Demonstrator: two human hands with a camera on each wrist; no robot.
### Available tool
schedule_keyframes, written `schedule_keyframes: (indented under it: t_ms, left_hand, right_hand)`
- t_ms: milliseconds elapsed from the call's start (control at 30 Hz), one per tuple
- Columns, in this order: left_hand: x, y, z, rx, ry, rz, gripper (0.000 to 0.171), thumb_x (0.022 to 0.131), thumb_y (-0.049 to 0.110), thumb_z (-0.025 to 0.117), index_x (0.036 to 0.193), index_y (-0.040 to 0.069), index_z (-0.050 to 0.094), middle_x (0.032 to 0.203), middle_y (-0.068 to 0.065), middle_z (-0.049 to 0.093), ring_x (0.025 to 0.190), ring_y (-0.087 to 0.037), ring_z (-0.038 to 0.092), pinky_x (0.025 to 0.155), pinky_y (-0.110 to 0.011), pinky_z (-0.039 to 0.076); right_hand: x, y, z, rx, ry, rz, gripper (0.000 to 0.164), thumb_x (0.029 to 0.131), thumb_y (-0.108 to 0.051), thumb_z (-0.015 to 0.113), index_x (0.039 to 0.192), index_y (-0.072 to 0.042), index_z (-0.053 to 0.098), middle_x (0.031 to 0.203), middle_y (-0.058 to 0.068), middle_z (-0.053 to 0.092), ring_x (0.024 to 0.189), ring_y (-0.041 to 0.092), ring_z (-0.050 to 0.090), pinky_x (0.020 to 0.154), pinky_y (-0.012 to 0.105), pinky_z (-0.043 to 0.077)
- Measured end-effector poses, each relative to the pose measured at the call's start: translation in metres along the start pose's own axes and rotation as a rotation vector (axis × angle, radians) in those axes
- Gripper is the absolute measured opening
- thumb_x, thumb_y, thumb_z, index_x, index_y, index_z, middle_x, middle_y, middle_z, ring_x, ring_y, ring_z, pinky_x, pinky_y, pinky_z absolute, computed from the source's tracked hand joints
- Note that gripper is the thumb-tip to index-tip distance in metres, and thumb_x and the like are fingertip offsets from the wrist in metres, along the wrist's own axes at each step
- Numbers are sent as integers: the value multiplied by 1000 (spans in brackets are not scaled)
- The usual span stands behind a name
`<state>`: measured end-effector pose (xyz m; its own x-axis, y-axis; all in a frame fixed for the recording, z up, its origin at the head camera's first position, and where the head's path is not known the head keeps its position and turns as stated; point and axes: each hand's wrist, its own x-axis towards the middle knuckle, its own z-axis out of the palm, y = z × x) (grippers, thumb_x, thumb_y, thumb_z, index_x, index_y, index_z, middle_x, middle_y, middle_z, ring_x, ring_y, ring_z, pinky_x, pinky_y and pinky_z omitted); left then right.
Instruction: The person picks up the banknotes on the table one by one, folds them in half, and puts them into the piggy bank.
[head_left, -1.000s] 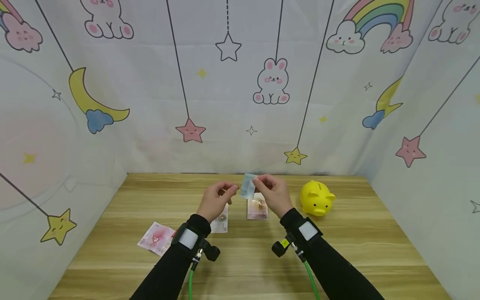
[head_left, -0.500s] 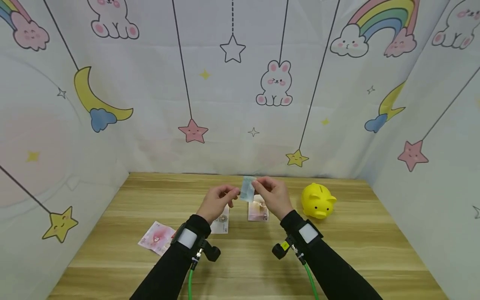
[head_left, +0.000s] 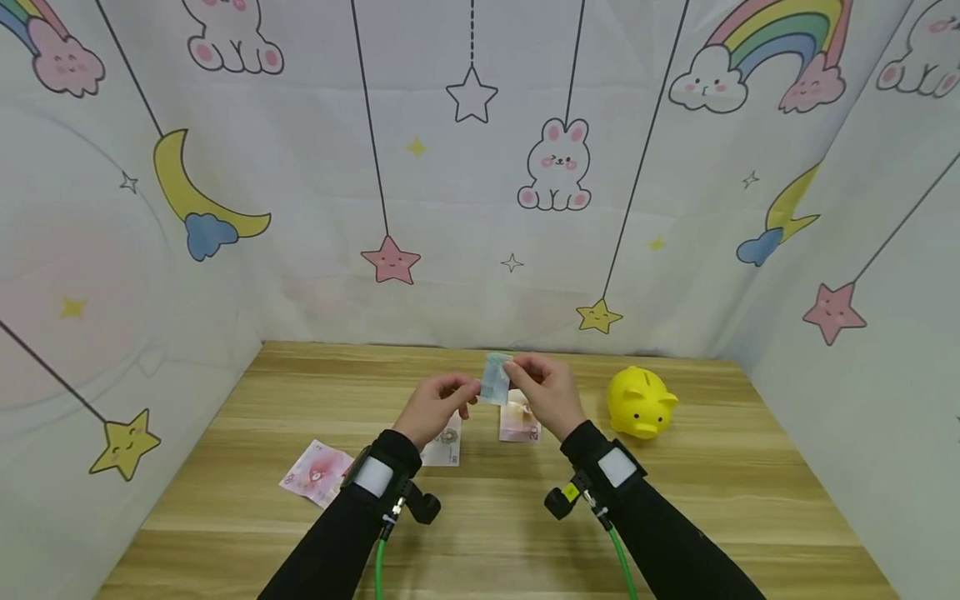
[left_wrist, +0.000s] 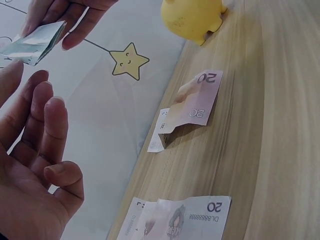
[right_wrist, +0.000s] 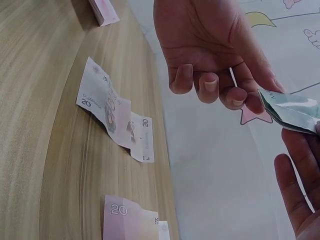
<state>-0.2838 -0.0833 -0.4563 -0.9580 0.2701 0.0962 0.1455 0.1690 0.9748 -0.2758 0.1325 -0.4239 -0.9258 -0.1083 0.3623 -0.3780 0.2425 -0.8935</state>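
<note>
Right hand (head_left: 546,393) pinches a folded banknote (head_left: 495,377) at frame centre, above the table (head_left: 675,492).
Thin, limp and light paper, likely to sag; best held at its folded edge. Left hand (head_left: 437,404) hovers beside it, fingers loosely curled and holding nothing.

I wore long black sleeves that ran from the bottom edge of the head view up to both wrists. Each wrist carried a black band with a pale grey square patch on top. Below each band hung a small black camera mount, and a green cable trailed from it down the lower frame. The right mount bore a small yellow-green mark.
</note>
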Motion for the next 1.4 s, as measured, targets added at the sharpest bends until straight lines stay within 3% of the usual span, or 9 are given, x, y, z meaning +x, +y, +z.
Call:
schedule_keyframes:
  t_ms: [400, 667, 900, 1400]
  left_hand:
    - [-1, 2, 1, -3, -15, 6, 28, 108, 31, 67, 108, 4, 76, 95, -5, 68, 79, -21, 62, 81, -39, 48]
    - [-2, 7, 3, -5, -11, 6, 27, 107, 30, 68, 106, 5, 76, 96, -9, 69, 78, -20, 61, 74, -34, 45]
    - [-3, 12, 7, -4, -10, 26, 26, 106, 30, 70, 106, 5, 78, 93, -4, 69, 78, -20, 62, 76, -34, 47]
    - [-1, 10, 11, -6, -3, 51, 25, 106, 28, 71, 102, 4, 78, 91, -4, 68, 77, -20, 62, 76, -36, 49]
  right_hand:
    - [1, 2, 1, -6, 24, -17, 16, 104, -10, 71, 103, 4, 77, 92, 19, 76, 81, 29, 75, 74, 22, 59]
    - [2, 3, 1, -34, 50, -6, 18, 105, -14, 72, 104, 2, 78, 94, 17, 77, 83, 28, 75, 75, 26, 59]
    - [1, 2, 4, -48, 68, -2, 18, 104, -15, 72, 104, 2, 78, 94, 16, 78, 82, 27, 74, 72, 21, 56]
    - [1, 1, 3, -22, 84, -3, 18, 104, -14, 72, 103, 2, 78, 94, 17, 78, 83, 33, 74, 71, 21, 55]
